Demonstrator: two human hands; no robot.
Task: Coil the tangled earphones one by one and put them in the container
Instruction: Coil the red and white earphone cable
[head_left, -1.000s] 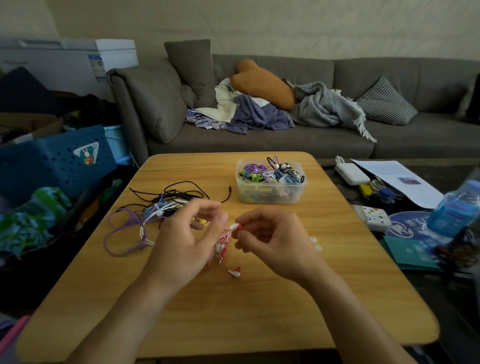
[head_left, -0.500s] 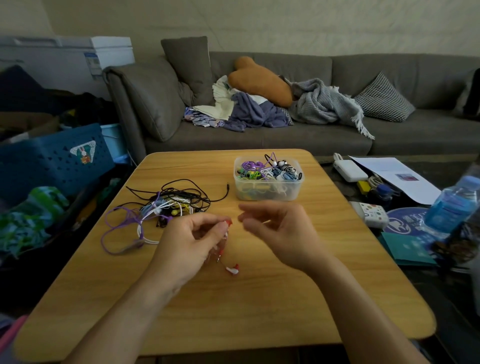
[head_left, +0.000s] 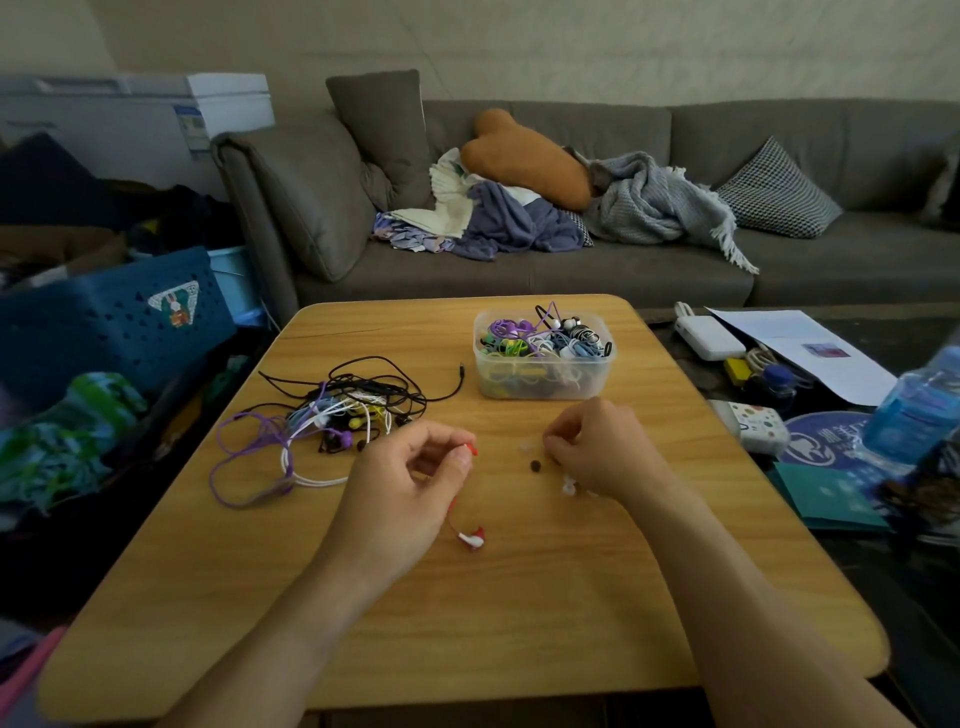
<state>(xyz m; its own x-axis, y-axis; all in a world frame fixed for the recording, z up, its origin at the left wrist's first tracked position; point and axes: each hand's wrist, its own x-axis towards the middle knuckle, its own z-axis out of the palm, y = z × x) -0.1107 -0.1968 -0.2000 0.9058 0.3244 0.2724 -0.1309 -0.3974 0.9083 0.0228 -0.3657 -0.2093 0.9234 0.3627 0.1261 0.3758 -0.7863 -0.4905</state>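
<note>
My left hand (head_left: 400, 488) holds a red and white earphone set, pinching one red bud at its fingertips; the other earbud (head_left: 471, 537) dangles on its cord down to the wooden table (head_left: 467, 623). My right hand (head_left: 602, 449) is lowered onto the table to the right, fingers curled down over small loose ear tips (head_left: 569, 487); what it pinches is hidden. A tangled pile of black, purple, white and yellow earphones (head_left: 332, 415) lies to the left. The clear plastic container (head_left: 543, 375) holding several coiled earphones stands at the far middle.
A small dark ear tip (head_left: 535, 466) lies between my hands. A grey sofa (head_left: 571, 208) with cushions and blankets sits behind the table. A blue crate (head_left: 104, 322) is at the left. Papers, a power bank and a water bottle (head_left: 914, 410) lie at the right.
My right hand has let go of the red earphone and moved right and down to the table by the loose ear tips. My left hand still holds the red set.
</note>
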